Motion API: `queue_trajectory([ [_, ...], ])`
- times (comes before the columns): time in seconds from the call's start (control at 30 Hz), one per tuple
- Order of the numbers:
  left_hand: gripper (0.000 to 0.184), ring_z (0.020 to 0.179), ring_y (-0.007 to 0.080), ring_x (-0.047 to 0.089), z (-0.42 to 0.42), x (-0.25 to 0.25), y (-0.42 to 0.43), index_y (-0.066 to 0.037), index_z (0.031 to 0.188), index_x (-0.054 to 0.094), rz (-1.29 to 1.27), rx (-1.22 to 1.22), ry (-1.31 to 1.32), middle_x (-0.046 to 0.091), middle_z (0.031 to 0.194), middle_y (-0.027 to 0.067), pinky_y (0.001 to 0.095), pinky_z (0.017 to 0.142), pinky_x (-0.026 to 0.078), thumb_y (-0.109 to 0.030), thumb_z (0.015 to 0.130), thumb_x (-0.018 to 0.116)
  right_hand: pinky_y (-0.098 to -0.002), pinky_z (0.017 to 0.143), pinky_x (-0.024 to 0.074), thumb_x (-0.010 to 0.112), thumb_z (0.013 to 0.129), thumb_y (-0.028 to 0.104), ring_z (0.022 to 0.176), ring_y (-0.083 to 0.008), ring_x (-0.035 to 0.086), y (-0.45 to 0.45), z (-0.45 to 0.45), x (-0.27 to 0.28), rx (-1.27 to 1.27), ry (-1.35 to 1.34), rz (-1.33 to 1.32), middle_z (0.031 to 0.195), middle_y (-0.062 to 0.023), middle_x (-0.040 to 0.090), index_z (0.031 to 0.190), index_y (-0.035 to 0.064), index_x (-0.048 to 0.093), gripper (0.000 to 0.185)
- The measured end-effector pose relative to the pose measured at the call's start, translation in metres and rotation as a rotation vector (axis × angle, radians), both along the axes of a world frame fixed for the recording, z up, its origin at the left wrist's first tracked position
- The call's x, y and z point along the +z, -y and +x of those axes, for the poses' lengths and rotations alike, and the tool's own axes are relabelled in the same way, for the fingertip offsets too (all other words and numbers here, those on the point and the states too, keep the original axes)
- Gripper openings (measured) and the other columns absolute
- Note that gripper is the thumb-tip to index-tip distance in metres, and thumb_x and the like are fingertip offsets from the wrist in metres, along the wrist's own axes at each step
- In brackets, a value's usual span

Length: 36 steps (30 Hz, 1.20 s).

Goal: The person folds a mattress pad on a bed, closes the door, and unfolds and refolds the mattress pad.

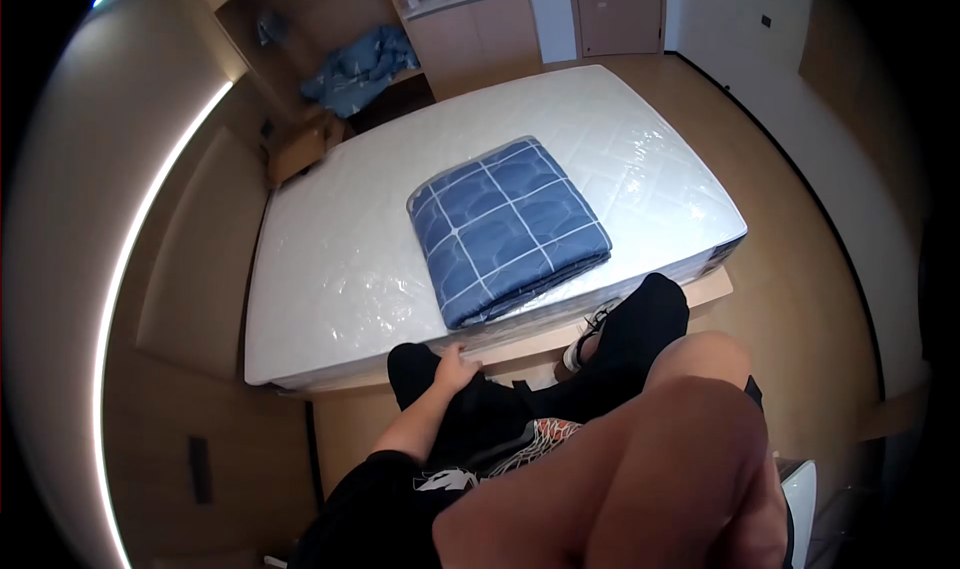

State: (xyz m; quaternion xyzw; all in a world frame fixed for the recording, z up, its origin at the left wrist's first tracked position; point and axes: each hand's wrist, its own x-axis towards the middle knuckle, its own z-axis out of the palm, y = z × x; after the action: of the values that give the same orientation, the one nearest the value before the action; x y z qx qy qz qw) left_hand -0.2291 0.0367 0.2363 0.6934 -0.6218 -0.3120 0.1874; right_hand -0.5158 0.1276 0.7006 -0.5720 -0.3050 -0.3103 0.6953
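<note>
My left hand (pixel 457 369) rests on my left leg near the knee, on black trousers, open and holding nothing I can see. My right hand (pixel 660 459) is very large and close to the camera at the lower right, with bent fingers; whether it holds anything is hidden. Beyond my knees, a folded blue quilted pad (pixel 510 229) with white grid lines lies near the front edge of a white mattress (pixel 330 259). The mattress has a shiny plastic cover. Neither hand touches the pad.
A crumpled blue cloth (pixel 365 69) lies in an open wooden niche at the back left. Beside it stands a cabinet (pixel 475 44) with small items on top. A door (pixel 620 14) is at the back. A light strip (pixel 125 259) runs along the left wall.
</note>
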Motion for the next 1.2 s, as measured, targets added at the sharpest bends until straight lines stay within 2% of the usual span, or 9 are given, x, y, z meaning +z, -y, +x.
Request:
queue_trajectory([
  [0.17,0.067,0.105,0.0350,0.059,-0.017,0.041,-0.007,-0.004,0.123,0.052,0.066,-0.018,0.223,0.057,0.119,0.0223,0.0386,0.091,0.046,-0.037,0.069,0.073,-0.0316,0.081,0.0439,0.058,0.088,0.020,0.093,-0.0205,0.053,0.021,-0.060,-0.006,-0.047,0.055,-0.046,0.099,-0.0143,0.055,0.102,0.0000,0.050,0.026],
  [0.33,0.079,0.116,0.0376,0.052,-0.017,0.034,0.031,0.007,0.125,0.047,0.334,-0.181,0.159,0.053,0.122,0.0288,0.0406,0.098,0.041,-0.041,0.068,0.074,-0.0324,0.083,0.0441,0.057,0.088,0.021,0.096,-0.0210,0.052,0.045,-0.099,-0.016,-0.069,0.080,-0.057,0.103,-0.0147,0.053,0.107,0.0005,0.047,0.030],
  [0.5,0.088,0.117,0.0408,0.049,-0.032,0.019,0.047,0.008,0.131,0.034,0.012,-0.227,0.162,0.049,0.123,0.0314,0.0426,0.099,0.040,-0.034,0.067,0.077,-0.0332,0.085,0.0442,0.056,0.089,0.023,0.100,-0.0215,0.051,0.073,-0.107,-0.027,-0.072,0.103,-0.055,0.106,-0.0152,0.052,0.112,0.0011,0.043,0.034],
  [0.73,0.110,0.123,0.0456,0.036,-0.040,0.049,0.061,0.005,0.134,0.024,-0.180,0.202,0.333,0.030,0.134,0.0323,0.0453,0.103,0.034,-0.035,0.054,0.087,-0.0344,0.088,0.0445,0.054,0.089,0.024,0.104,-0.0222,0.049,0.144,-0.075,-0.070,-0.197,0.039,0.047,0.112,-0.0157,0.050,0.120,0.0018,0.038,0.041],
  [0.9,0.124,0.127,0.0505,0.033,-0.019,0.066,0.118,-0.006,0.145,0.013,-0.093,-0.013,0.318,0.010,0.144,0.0377,0.0442,0.103,0.037,-0.034,0.052,0.089,-0.0330,0.091,0.0425,0.069,0.082,0.026,0.108,-0.0221,0.049,0.291,-0.081,-0.243,-1.384,-0.976,0.303,0.117,-0.0173,0.047,0.127,-0.0043,0.035,0.064],
  [0.97,0.120,0.128,0.0493,0.033,-0.013,0.055,0.140,-0.011,0.146,0.016,-0.054,-0.044,0.284,0.009,0.146,0.0359,0.0447,0.103,0.036,-0.031,0.052,0.089,-0.0339,0.088,0.0460,0.076,0.076,0.032,0.103,-0.0244,0.052,0.337,-0.097,-0.334,-1.427,-1.305,0.479,0.114,-0.0206,0.049,0.127,-0.0090,0.033,0.078],
  [1.03,0.116,0.129,0.0481,0.032,-0.007,0.040,0.156,-0.016,0.146,0.020,-0.063,-0.051,0.257,0.008,0.147,0.0341,0.0449,0.104,0.036,-0.027,0.053,0.089,-0.0350,0.084,0.0496,0.082,0.064,0.042,0.097,-0.0311,0.059,0.370,-0.129,-0.441,-1.559,-1.605,0.213,0.112,-0.0259,0.054,0.122,-0.0120,0.039,0.090],
  [1.1,0.112,0.130,0.0468,0.030,-0.001,0.022,0.163,-0.020,0.145,0.024,-0.103,-0.040,0.234,0.007,0.148,0.0322,0.0449,0.104,0.035,-0.023,0.053,0.088,-0.0350,0.083,0.0504,0.084,0.060,0.042,0.100,-0.0327,0.059,0.379,-0.129,-0.431,-1.480,-1.860,0.043,0.109,-0.0280,0.056,0.118,-0.0137,0.043,0.090],
  [1.2,0.109,0.129,0.0450,0.032,-0.005,0.011,0.165,-0.024,0.143,0.029,-0.225,0.037,0.189,0.011,0.148,0.0281,0.0451,0.104,0.036,-0.015,0.051,0.088,-0.0343,0.080,0.0518,0.084,0.061,0.035,0.100,-0.0304,0.059,0.394,-0.128,-0.417,-1.288,-1.681,0.601,0.111,-0.0275,0.055,0.125,-0.0131,0.036,0.093],
])
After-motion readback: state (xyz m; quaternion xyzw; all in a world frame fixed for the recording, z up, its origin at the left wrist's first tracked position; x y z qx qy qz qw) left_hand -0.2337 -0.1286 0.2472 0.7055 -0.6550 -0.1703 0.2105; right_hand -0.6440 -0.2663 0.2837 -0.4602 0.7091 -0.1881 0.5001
